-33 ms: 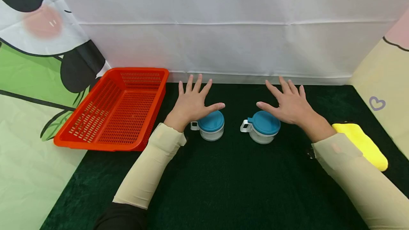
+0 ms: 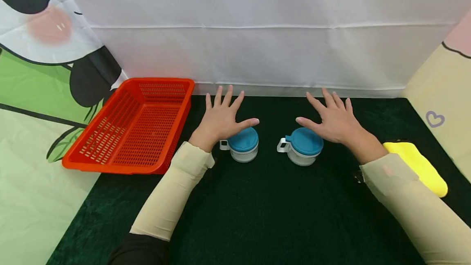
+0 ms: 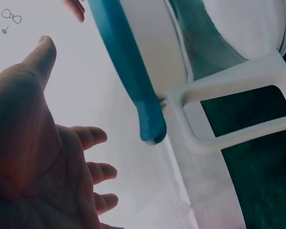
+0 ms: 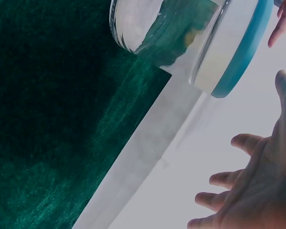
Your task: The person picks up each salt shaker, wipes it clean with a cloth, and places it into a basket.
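Two small glass seasoning jars with blue lids and white handles stand upright on the dark green cloth. My left hand (image 2: pixel 220 118), fingers spread, hovers beside and partly over the left jar (image 2: pixel 244 155). In the left wrist view that jar's white handle (image 3: pixel 209 143) and blue lid (image 3: pixel 119 57) appear close to the palm, apart from the fingers. My right hand (image 2: pixel 334 122), also spread, hangs just above and behind the right jar (image 2: pixel 302 158). The right wrist view shows this jar's clear glass body (image 4: pixel 181 38), with the fingers away from it. Neither hand holds anything.
A red plastic basket (image 2: pixel 176 134) with slotted walls sits at the left of the table. A folded yellow cloth (image 2: pixel 416 167) lies at the right, partly behind my right sleeve. A white backdrop (image 2: pixel 257 56) rises behind the table's far edge, with printed sheets at both sides.
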`<state>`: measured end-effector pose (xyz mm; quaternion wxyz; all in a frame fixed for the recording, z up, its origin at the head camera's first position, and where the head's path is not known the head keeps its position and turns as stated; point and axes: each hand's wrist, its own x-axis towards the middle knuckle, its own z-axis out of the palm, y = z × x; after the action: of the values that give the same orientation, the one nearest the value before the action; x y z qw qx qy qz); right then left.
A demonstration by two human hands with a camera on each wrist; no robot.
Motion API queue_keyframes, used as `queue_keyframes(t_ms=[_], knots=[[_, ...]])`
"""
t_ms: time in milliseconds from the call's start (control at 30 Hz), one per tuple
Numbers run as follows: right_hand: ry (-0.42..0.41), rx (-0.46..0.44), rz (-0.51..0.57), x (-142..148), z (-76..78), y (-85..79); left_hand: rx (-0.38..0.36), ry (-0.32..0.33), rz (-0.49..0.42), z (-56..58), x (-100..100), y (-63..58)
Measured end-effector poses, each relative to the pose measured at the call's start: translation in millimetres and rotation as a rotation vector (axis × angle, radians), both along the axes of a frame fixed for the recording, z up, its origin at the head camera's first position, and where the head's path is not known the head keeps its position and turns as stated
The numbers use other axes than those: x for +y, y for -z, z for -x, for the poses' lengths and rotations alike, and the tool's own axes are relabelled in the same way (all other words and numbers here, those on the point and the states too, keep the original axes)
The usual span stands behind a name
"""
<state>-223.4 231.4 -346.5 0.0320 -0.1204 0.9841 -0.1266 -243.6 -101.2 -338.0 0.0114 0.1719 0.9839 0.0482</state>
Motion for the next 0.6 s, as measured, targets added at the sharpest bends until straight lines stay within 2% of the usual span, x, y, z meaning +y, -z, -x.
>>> queue_keyframes(t_ms=[233,600], knots=[[0.009,-0.008,0.008,1.5,-5.4,1.2,0.008,0.011,0.002,-0.5,-3.2,3.9],[0.048,0.005,0.013,14.2,-16.5,-2.1,-0.001,0.012,-0.012,-3.5,-6.8,1.3]])
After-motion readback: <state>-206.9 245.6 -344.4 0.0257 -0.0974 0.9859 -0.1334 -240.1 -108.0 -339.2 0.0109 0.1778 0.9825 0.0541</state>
